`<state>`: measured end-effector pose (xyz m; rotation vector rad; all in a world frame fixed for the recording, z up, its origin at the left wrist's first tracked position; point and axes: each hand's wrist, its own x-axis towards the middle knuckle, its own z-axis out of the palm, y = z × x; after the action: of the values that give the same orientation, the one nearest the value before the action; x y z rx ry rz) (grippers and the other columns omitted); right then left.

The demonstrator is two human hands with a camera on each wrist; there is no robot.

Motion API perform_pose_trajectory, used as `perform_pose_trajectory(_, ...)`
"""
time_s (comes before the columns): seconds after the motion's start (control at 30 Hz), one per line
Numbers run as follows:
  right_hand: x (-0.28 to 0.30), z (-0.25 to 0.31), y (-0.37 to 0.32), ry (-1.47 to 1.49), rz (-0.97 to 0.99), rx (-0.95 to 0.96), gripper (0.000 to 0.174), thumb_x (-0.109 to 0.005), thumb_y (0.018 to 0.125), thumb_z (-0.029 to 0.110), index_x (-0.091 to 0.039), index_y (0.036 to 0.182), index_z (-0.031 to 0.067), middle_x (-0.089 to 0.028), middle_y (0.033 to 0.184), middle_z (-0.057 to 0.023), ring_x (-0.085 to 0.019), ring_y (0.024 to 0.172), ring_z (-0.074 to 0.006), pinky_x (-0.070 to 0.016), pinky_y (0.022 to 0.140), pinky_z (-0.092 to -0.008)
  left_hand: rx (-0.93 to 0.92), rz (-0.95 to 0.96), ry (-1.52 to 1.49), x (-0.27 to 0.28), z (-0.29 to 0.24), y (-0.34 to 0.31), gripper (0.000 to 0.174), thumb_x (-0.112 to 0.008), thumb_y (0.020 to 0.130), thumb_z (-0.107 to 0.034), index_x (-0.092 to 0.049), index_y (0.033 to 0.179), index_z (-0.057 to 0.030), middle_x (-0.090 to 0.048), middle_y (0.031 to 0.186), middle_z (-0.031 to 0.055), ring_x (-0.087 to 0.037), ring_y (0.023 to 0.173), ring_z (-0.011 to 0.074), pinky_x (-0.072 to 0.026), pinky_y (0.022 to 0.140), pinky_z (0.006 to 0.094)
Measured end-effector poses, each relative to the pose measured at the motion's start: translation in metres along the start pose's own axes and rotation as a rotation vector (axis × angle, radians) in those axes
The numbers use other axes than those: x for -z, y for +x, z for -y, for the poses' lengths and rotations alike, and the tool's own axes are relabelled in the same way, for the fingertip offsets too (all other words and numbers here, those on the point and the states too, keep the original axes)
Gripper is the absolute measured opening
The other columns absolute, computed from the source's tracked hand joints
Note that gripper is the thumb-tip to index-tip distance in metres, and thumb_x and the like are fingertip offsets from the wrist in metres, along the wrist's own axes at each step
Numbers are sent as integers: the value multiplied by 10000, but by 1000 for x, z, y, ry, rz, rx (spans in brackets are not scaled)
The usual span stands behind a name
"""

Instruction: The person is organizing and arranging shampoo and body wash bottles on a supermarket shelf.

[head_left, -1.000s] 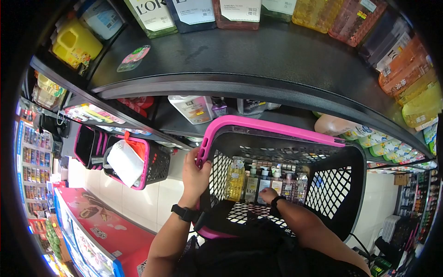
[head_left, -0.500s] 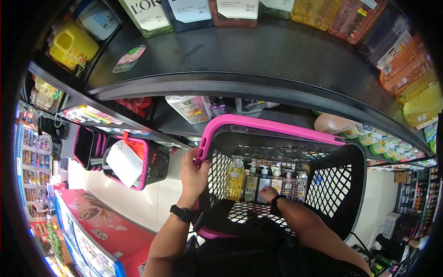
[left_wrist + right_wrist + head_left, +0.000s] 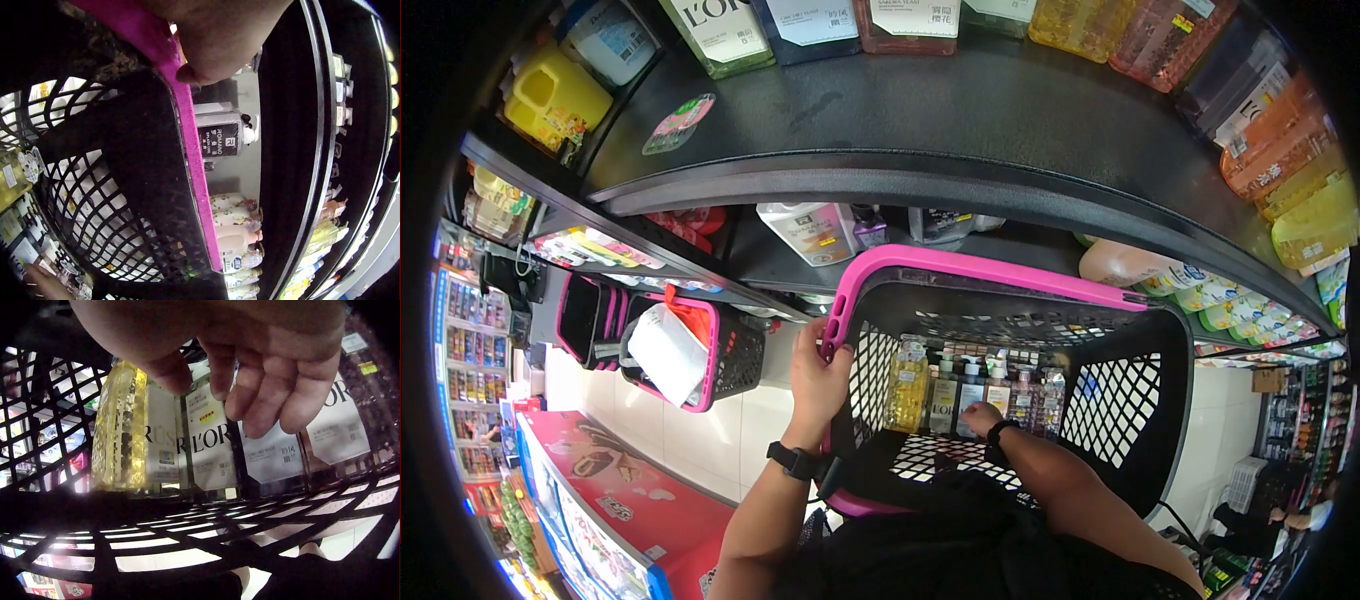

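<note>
My left hand [image 3: 818, 385] grips the pink rim [image 3: 990, 272] of a black shopping basket [image 3: 1170, 400] at its left corner. In the left wrist view the thumb [image 3: 194, 75] lies over that rim. Inside the basket stands a row of pump bottles, with a yellow bottle [image 3: 908, 390] at the left end. My right hand [image 3: 980, 420] is down in the basket, in front of these bottles. In the right wrist view its loosely bent fingers [image 3: 259, 419] overlap a blue-toned bottle [image 3: 269, 459], and the thumb is beside a green L'OR bottle [image 3: 211, 447]. Nothing shows between the fingers.
A black shelf [image 3: 880, 120] with large bottles runs across the top, its edge above the basket. A white bottle [image 3: 810, 232] stands on the lower shelf. More baskets [image 3: 735, 350] sit on the floor at left, near a red freezer [image 3: 620, 470].
Both hands and the basket keep almost the same place. The view has shifted very slightly, and a person's arm and dark clothing have come into view at the lower right.
</note>
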<state>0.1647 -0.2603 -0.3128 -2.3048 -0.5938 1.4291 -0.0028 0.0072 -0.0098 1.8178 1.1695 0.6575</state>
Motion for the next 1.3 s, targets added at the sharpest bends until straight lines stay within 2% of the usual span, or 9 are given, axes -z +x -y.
perform_pose_trajectory(0.07, 0, -1, 0, -6, -1, 14, 250, -647, 820, 312, -668, 876, 70, -662, 691, -53, -641, 572, -175, -514, 579, -331, -7, -5, -13, -1, 2, 0, 387, -646, 789, -80, -565, 1156, 10, -588, 979, 140, -592, 738, 207, -494, 686, 340)
perform_pose_trajectory(0.17, 6, 7, -6, 20, 84, -86, 334, -652, 784, 385, -691, 918, 81, -706, 906, -119, -664, 882, -295, -522, 807, -390, -27, -2, -40, -1, 4, 1, 384, -645, 788, -78, -566, 1154, 11, -587, 972, 135, -583, 727, 199, -492, 681, 336)
perform_pose_trajectory(0.47, -2, -2, 1, 26, 50, -67, 321, -652, 778, 384, -697, 921, 100, -709, 876, -102, -673, 857, -276, -529, 793, -377, -37, -15, -23, -2, 6, 1, 380, -648, 786, -80, -572, 1147, 14, -588, 970, 131, -579, 723, 187, -490, 674, 329)
perform_pose_trajectory(0.57, 5, 10, -9, 25, 66, -69, 321, -654, 777, 388, -697, 914, 101, -710, 860, -97, -676, 842, -276, -532, 780, -379, -49, 12, 22, 0, 2, 1, 359, -582, 825, -19, -533, 1180, 14, -611, 971, 72, -556, 734, 112, -478, 666, 266)
perform_pose_trajectory(0.77, 6, 15, -13, 11, 46, -69, 319, -660, 774, 387, -697, 910, 101, -714, 858, -95, -682, 825, -279, -536, 767, -378, -42, 20, 6, 0, 2, 2, 362, -572, 828, -10, -531, 1187, 17, -619, 986, 76, -561, 746, 103, -474, 663, 257)
perform_pose_trajectory(0.87, -1, 5, -5, -16, -9, 14, 260, -624, 818, 320, -671, 840, 66, -669, 678, -69, -658, 568, -183, -527, 587, -331, -74, 17, 31, 0, 7, 4, 358, -571, 831, -5, -530, 1185, 17, -612, 973, 71, -558, 739, 100, -471, 654, 251)
perform_pose_trajectory(0.97, 8, 15, -10, -16, 77, -93, 322, -654, 788, 380, -695, 937, 97, -712, 927, -113, -671, 897, -284, -523, 818, -384, -28, 4, -23, 0, 5, 4, 369, -639, 796, -81, -571, 1150, -2, -589, 958, 124, -579, 726, 188, -487, 682, 327)
perform_pose_trajectory(1.3, 7, 20, -6, -9, 52, -80, 320, -651, 802, 370, -676, 943, 84, -701, 945, -131, -657, 919, -307, -515, 818, -399, 9, 14, -46, 1, 6, 5, 384, -629, 803, -95, -563, 1163, 22, -602, 968, 135, -579, 725, 182, -487, 679, 329)
